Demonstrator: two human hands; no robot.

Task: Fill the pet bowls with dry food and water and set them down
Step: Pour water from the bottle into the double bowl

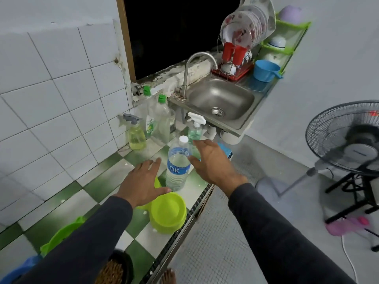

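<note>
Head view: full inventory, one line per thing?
water bottle: 1, clear, white cap, upright on counter between hands
pet bowls: 2 lime, counter edge, one partly under left hand
spray bottles: 2, yellow and green liquid, by wall and sink
soap bottles: 2, clear, green caps
sink: 1, steel, with tap
dish rack: plates, red cups
scoop: 1, blue
fan: 1, floor, right
kibble: brown, bottom edge
left hand: open, over bowl
right hand: open, beside bottle

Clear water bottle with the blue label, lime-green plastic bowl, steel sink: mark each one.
Clear water bottle with blue label [178, 170]: head view, on the label.
Lime-green plastic bowl [168, 212]: head view, inner floor.
Steel sink [235, 99]: head view, basin wall.
</note>
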